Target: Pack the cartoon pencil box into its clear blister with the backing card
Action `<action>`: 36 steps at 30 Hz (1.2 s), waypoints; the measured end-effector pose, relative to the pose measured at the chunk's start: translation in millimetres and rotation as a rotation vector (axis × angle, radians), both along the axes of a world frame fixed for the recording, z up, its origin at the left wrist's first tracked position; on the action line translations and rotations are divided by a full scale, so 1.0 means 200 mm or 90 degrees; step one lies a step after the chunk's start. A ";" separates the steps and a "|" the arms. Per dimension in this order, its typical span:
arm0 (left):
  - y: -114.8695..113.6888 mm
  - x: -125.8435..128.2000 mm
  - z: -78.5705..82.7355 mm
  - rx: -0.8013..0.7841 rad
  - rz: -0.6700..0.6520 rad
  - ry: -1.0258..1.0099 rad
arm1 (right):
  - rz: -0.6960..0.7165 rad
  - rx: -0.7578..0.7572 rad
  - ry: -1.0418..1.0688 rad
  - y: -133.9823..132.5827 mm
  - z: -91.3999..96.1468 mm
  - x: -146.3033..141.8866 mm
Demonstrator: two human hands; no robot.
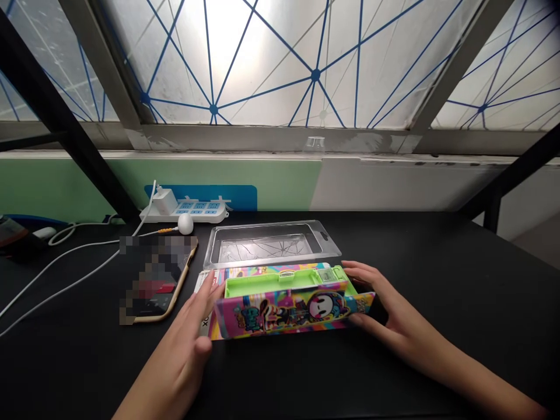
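Observation:
A colourful pencil case [284,312] with cartoon figures lies in front of me, its light green inner tray [258,284] showing and a printed panel facing me. Beneath and behind it is a bright printed sheet, perhaps the backing card [204,281]. My left hand [184,341] rests along the case's left end, fingers stretched and thumb apart. At the right end, my right hand [387,312] grips the case, thumb at the printed panel's front corner and fingers behind. The tips of those fingers are partly hidden.
Just behind the case lies a clear plastic blister shell [262,245]. A phone [161,286], partly blurred, is to the left. Farther back are a white power strip [196,213] and cables [65,280]. Black frame bars [56,111] flank the black desk [429,256].

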State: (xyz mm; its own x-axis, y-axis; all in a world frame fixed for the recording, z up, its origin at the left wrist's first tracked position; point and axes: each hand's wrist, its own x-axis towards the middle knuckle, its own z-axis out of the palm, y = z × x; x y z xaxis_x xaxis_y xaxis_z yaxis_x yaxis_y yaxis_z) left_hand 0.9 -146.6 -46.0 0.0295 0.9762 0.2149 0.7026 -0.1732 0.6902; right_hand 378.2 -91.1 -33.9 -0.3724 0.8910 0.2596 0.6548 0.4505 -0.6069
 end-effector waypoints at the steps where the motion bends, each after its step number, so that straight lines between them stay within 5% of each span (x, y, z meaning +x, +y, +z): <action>1: 0.01 -0.01 -0.01 -0.014 -0.023 0.014 | -0.001 -0.029 -0.011 0.00 -0.01 0.00; 4: 0.03 -0.04 -0.01 -0.033 -0.073 0.056 | 0.006 -0.081 -0.019 0.00 -0.02 0.00; 10: 0.03 -0.04 0.07 0.074 -0.043 0.018 | -0.010 -0.007 0.032 0.01 0.05 0.00; 17: 0.32 0.12 0.32 0.124 0.011 0.005 | 0.046 0.137 0.148 0.39 0.19 -0.15; 21: 0.52 0.13 0.25 0.170 0.042 0.069 | 0.039 0.171 0.173 0.57 0.08 -0.20; 27: 0.57 -0.01 0.06 0.045 -0.050 0.257 | 0.027 0.092 0.089 0.54 -0.04 -0.18; 36: 0.55 -0.02 0.10 -0.027 -0.072 0.332 | 0.052 0.081 -0.028 0.53 -0.04 -0.16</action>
